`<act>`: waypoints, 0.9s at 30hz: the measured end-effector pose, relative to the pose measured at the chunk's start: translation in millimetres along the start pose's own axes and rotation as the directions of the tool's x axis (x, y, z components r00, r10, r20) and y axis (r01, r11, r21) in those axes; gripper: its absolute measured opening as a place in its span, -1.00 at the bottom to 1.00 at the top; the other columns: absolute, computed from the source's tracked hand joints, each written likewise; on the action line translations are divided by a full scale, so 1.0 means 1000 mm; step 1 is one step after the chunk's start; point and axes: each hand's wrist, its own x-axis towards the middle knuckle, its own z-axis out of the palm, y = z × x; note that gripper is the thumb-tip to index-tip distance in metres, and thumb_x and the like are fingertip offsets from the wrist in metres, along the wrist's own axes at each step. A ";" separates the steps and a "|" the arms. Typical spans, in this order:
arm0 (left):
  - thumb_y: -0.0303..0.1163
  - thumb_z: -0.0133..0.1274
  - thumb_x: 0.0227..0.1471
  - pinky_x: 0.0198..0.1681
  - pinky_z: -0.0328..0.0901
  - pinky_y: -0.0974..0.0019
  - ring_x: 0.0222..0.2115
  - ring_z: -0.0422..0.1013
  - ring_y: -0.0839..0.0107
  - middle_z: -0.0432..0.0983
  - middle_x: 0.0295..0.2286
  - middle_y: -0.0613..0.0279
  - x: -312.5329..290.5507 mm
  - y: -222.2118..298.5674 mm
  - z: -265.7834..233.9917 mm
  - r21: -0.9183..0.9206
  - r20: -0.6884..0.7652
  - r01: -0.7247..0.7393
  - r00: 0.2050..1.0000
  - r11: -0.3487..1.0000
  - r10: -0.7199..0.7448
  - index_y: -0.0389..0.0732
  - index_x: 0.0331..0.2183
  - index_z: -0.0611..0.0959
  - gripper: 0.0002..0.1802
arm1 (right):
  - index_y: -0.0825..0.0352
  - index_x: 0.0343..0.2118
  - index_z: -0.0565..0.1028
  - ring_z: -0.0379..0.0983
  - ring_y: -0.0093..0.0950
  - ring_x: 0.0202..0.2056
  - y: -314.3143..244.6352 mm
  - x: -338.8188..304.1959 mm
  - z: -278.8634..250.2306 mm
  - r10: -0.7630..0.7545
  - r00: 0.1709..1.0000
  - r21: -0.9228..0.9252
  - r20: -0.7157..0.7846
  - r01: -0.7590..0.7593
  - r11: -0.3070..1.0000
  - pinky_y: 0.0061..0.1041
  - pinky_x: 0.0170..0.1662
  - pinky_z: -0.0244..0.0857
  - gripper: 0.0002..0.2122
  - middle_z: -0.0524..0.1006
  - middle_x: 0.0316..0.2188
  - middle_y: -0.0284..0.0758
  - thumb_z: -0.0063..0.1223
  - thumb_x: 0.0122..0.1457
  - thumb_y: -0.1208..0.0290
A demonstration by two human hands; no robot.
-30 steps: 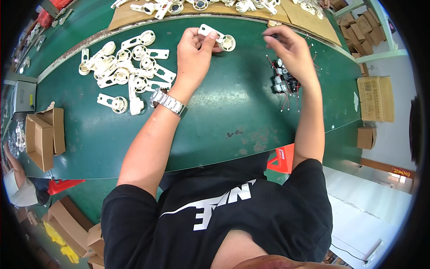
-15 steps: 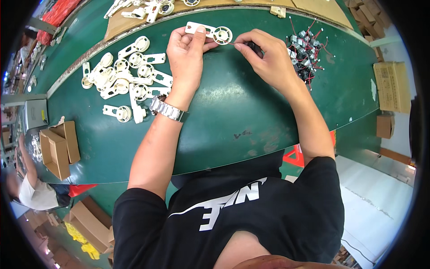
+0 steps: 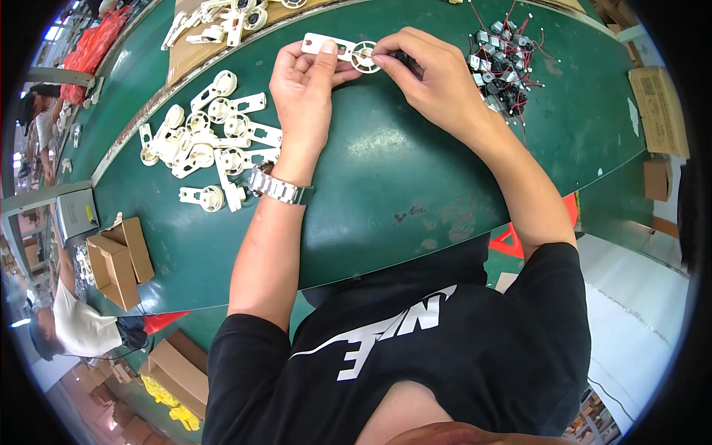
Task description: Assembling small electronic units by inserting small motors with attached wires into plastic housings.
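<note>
Wht part point(image 3: 340, 44) — under L thumb point(image 3: 325, 64), ring point(image 3: 363, 58) at R fingertips point(image 3: 380, 60)

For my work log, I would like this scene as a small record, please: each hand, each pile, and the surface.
Left hand: holds a white part by its flat arm
Right hand: fingertips at the part's round end; dark piece in grasp, mostly hidden
Left pile: similar white pieces
Right pile: small motors, red wires
Surface: green table
</note>
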 end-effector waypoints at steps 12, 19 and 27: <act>-0.42 0.16 0.28 -0.22 0.59 0.29 -0.32 0.61 0.38 0.62 -0.29 0.01 -0.006 0.002 0.012 0.099 0.013 -0.040 0.999 0.994 0.038 -0.35 -0.17 0.44 -0.74 | 0.35 -0.15 0.51 0.56 -0.31 -0.21 0.004 -0.004 0.003 0.166 0.986 0.160 0.012 -0.166 0.973 -0.41 -0.20 0.50 -0.72 0.57 -0.24 -0.24 0.31 0.07 0.64; -0.45 0.14 0.29 -0.21 0.60 0.30 -0.30 0.60 0.37 0.62 -0.29 -0.03 -0.005 0.002 0.011 0.043 0.051 -0.040 0.998 0.998 0.038 -0.36 -0.16 0.42 -0.75 | 0.34 -0.25 0.59 0.54 -0.34 -0.33 0.018 0.000 0.004 -0.225 0.966 -0.185 -0.127 0.200 0.962 -0.38 -0.27 0.45 -0.79 0.56 -0.31 -0.29 0.39 0.07 0.50; -0.45 0.11 0.31 -0.17 0.61 0.26 -0.27 0.61 0.34 0.61 -0.27 -0.04 -0.005 0.001 0.010 0.027 -0.014 -0.068 0.998 0.997 0.068 -0.37 -0.14 0.41 -0.76 | 0.35 -0.22 0.61 0.53 -0.32 -0.40 0.020 -0.003 0.002 -0.038 0.995 -0.056 -0.089 0.033 0.998 -0.40 -0.32 0.45 -0.76 0.54 -0.35 -0.27 0.41 0.06 0.45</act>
